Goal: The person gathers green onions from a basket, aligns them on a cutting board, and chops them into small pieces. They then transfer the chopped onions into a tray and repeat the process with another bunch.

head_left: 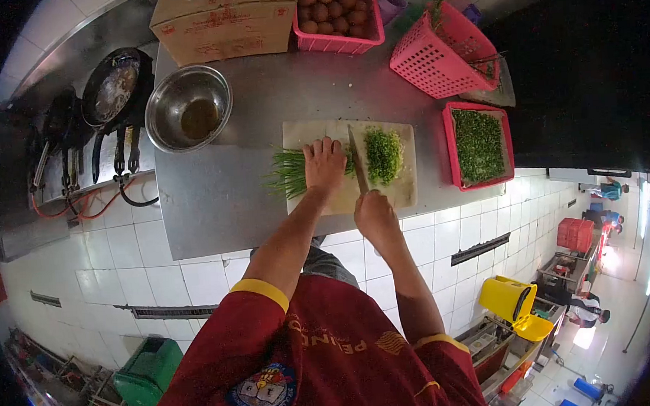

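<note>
1. Right hand (pixel 375 211) wraps the kitchen knife (pixel 359 160)'s handle; a slack wrist could tip the blade leftward.
2. Left hand (pixel 326 164) covers green stalks (pixel 290 172) on the cutting board (pixel 407 190); whether it pinches them, I cannot tell. Fingers near the blade risk a nick.
3. Stalks overhanging the board's left edge could slip if pressure eases.
4. Chopped greens (pixel 383 155) beside the blade could scatter under a wide sweep.

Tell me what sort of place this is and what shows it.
Probably a commercial kitchen: chopped greens on a cutting board, a pink basket of eggs, and a dark pan beside the metal worktop.
</note>
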The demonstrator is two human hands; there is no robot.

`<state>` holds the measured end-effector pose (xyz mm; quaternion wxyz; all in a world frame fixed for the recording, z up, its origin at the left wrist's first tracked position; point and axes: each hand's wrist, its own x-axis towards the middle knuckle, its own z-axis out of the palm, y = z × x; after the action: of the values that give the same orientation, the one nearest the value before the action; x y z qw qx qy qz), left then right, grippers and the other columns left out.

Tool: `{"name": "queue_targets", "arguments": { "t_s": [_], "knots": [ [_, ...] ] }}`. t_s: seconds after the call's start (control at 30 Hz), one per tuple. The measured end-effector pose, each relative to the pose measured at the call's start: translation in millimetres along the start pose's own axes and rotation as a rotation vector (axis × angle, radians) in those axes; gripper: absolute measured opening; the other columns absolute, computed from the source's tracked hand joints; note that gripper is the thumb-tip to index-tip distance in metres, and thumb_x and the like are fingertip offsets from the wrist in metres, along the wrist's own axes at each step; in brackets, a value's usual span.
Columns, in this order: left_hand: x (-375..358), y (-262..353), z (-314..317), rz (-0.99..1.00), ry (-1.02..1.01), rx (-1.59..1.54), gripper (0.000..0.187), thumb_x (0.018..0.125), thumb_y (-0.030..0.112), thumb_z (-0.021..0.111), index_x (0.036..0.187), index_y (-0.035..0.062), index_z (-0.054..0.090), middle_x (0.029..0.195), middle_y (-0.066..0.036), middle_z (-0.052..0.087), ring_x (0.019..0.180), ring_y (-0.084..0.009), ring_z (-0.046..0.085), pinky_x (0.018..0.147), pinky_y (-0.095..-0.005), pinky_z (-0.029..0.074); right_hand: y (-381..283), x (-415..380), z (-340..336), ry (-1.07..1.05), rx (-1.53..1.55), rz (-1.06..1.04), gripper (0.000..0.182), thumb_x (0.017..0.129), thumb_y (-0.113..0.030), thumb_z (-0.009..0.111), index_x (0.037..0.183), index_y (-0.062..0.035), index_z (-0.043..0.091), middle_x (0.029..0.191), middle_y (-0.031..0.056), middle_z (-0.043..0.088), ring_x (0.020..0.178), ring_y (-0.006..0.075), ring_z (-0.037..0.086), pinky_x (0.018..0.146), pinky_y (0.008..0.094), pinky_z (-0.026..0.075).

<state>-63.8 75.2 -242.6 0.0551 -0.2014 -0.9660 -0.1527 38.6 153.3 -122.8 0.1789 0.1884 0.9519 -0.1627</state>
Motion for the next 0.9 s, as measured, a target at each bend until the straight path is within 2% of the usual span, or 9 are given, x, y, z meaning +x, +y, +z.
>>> {"name": "queue_targets", "arguments": {
  "t_s": [0.23, 0.27, 0.33, 0.37, 0.5, 0.6, 0.7, 0.83, 0.9],
  "knots": [
    [2, 0, -12, -0.028, -0.132, -0.100, 0.030, 0.092, 0.023, 0.054, 0.117, 0.0058, 0.053, 0.115, -0.014, 0.047, 0.114, -0.0310, 0.043, 0.099, -0.0526, 0.030, -12, -35, 21, -0.040, 0.069, 0.188, 0.025, 0.092, -0.017, 0.049, 0.098, 0.0069, 0.047, 0.079, 0.0290, 0.064, 0.080, 0.0448, 0.065, 0.069, 0.0521, 0.054],
    [2, -1, -10, -0.018, -0.092, -0.048, 0.030, 0.091, 0.024, 0.055, 0.116, 0.0071, 0.053, 0.113, -0.013, 0.048, 0.111, -0.0300, 0.045, 0.098, -0.0521, 0.031, -10, -42, 24, -0.009, 0.138, 0.116, 0.027, 0.094, -0.019, 0.047, 0.099, 0.0071, 0.045, 0.079, 0.0301, 0.064, 0.080, 0.0451, 0.065, 0.067, 0.0518, 0.054],
    [0, -1, -3, 0.003, -0.011, 0.055, 0.031, 0.087, 0.025, 0.057, 0.114, 0.0095, 0.055, 0.109, -0.010, 0.050, 0.106, -0.0281, 0.048, 0.096, -0.0512, 0.034, -2, -31, 53, -0.042, 0.091, 0.210, 0.029, 0.098, -0.021, 0.041, 0.100, 0.0073, 0.044, 0.078, 0.0305, 0.063, 0.078, 0.0450, 0.065, 0.065, 0.0518, 0.054],
    [2, -2, -2, -0.006, -0.057, 0.007, 0.031, 0.088, 0.024, 0.056, 0.115, 0.0084, 0.054, 0.111, -0.011, 0.049, 0.108, -0.0288, 0.047, 0.097, -0.0518, 0.032, 2, -26, 64, -0.066, 0.107, 0.251, 0.030, 0.099, -0.022, 0.039, 0.101, 0.0079, 0.044, 0.078, 0.0304, 0.063, 0.077, 0.0449, 0.065, 0.065, 0.0517, 0.054],
    [4, -3, -12, -0.023, -0.146, -0.072, 0.030, 0.091, 0.022, 0.055, 0.116, 0.0061, 0.052, 0.116, -0.013, 0.046, 0.113, -0.0304, 0.045, 0.100, -0.0529, 0.030, 12, -4, 82, 0.107, 0.201, 0.087, 0.038, 0.098, -0.023, 0.040, 0.110, 0.0122, 0.044, 0.081, 0.0316, 0.064, 0.080, 0.0466, 0.064, 0.067, 0.0525, 0.053],
    [2, 0, -11, -0.006, -0.087, -0.088, 0.029, 0.091, 0.022, 0.055, 0.115, 0.0064, 0.052, 0.115, -0.013, 0.046, 0.111, -0.0304, 0.045, 0.098, -0.0529, 0.031, 29, 15, 101, 0.272, 0.268, -0.045, 0.031, 0.095, -0.021, 0.046, 0.102, 0.0095, 0.044, 0.075, 0.0323, 0.062, 0.074, 0.0490, 0.063, 0.062, 0.0541, 0.052],
    [1, -2, -9, 0.007, -0.051, -0.118, 0.032, 0.091, 0.024, 0.056, 0.116, 0.0060, 0.052, 0.115, -0.014, 0.046, 0.110, -0.0307, 0.045, 0.096, -0.0529, 0.031, 16, 39, 76, 0.251, 0.159, 0.038, 0.031, 0.094, -0.021, 0.047, 0.099, 0.0104, 0.046, 0.075, 0.0332, 0.062, 0.074, 0.0498, 0.062, 0.062, 0.0548, 0.051],
    [-2, -4, -3, 0.021, -0.039, -0.075, 0.037, 0.090, 0.026, 0.057, 0.119, 0.0049, 0.051, 0.115, -0.014, 0.046, 0.110, -0.0315, 0.044, 0.096, -0.0526, 0.031, 9, 26, 34, 0.186, 0.075, -0.029, 0.031, 0.094, -0.021, 0.047, 0.091, 0.0102, 0.050, 0.077, 0.0326, 0.062, 0.073, 0.0504, 0.062, 0.063, 0.0549, 0.051],
    [-2, -2, -2, 0.017, 0.016, -0.037, 0.033, 0.088, 0.027, 0.057, 0.114, 0.0063, 0.054, 0.111, -0.012, 0.048, 0.107, -0.0296, 0.046, 0.096, -0.0521, 0.033, 3, 4, 18, 0.181, 0.040, -0.065, 0.031, 0.095, -0.021, 0.046, 0.090, 0.0093, 0.051, 0.075, 0.0318, 0.062, 0.072, 0.0495, 0.062, 0.064, 0.0543, 0.052]
  ]
}}
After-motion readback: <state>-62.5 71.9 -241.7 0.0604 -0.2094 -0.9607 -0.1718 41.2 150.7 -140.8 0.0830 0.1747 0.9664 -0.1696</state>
